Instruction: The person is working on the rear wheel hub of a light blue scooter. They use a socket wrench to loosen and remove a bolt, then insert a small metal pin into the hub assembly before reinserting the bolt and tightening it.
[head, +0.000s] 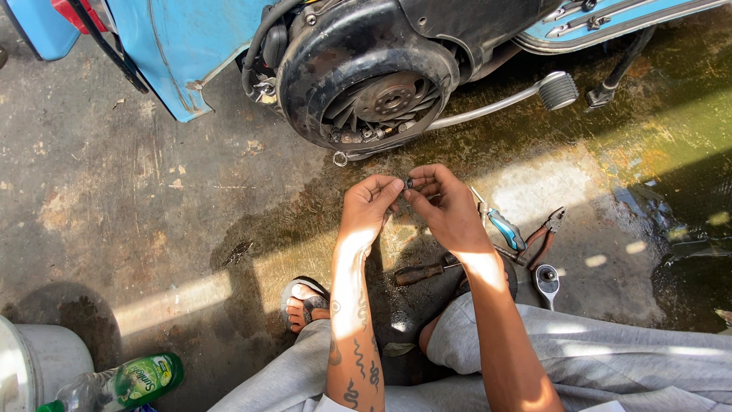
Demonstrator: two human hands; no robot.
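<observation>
Dark small part (rounded) pinched between hands, left, right

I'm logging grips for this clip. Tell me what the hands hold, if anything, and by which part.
Both hands, left hand and right hand, pinch one small dark part between their fingertips. It is too small to tell what it is or which end is gripped.

Bare arms, L forearm tattooed (snake-like marks), grey trousers, sandal.

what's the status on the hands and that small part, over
Both hands raised, left hand and right hand pinching small dark part. Scooter engine ahead. Nothing blocking.
</observation>
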